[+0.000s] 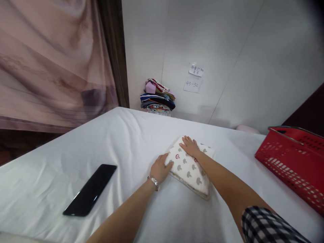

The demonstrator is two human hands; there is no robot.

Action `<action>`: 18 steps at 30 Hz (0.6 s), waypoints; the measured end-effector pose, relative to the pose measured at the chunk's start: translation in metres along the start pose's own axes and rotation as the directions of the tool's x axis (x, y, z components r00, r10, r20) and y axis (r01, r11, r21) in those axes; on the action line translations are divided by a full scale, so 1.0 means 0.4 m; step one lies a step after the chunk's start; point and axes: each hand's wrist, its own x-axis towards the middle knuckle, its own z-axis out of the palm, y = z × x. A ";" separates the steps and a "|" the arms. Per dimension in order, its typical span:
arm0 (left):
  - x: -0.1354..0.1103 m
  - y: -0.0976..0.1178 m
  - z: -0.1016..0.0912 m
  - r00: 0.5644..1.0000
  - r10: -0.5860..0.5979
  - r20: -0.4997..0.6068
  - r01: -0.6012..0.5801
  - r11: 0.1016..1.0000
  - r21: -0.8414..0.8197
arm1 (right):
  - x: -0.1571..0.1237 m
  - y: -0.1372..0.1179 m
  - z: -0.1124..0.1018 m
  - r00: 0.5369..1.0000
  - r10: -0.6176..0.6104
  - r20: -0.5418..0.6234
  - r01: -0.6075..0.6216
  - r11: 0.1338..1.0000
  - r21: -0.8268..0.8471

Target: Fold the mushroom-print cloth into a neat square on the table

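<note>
A folded white cloth [188,170] printed with grey and red mushrooms lies in the middle of a table covered by a white sheet [131,135]. My right hand [189,146] rests flat on the cloth's far end, fingers stretched out. My left hand [160,168], with a watch on the wrist, grips the cloth's left edge, thumb on top and fingers curled under it.
A black phone [89,190] lies face down at the left of the sheet. A red plastic basket [293,162] stands at the right edge. A pile of folded clothes [158,98] sits at the far wall under two paper notes [194,77]. A pink curtain [53,60] hangs at the left.
</note>
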 end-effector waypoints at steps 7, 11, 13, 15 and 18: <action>0.003 -0.005 -0.003 1.000 0.002 0.009 -0.002 1.000 -0.030 | -0.048 0.035 -0.040 1.000 0.009 0.003 -0.009 1.000 -0.020; 0.003 0.000 -0.004 1.000 -0.015 0.007 0.015 1.000 -0.020 | -0.120 0.117 -0.044 0.987 0.159 -0.036 -0.161 0.986 -0.044; 0.003 0.003 -0.004 1.000 -0.025 0.016 0.025 1.000 -0.016 | -0.151 0.163 -0.039 0.974 0.221 -0.054 -0.222 0.975 -0.012; 0.004 0.005 -0.005 0.999 -0.029 0.019 0.030 0.999 -0.014 | -0.173 0.199 -0.032 0.961 0.266 -0.078 -0.263 0.963 0.054; 0.005 0.004 -0.006 0.999 -0.034 0.018 0.034 0.999 -0.016 | -0.191 0.228 -0.023 0.933 0.336 -0.127 -0.303 0.927 0.220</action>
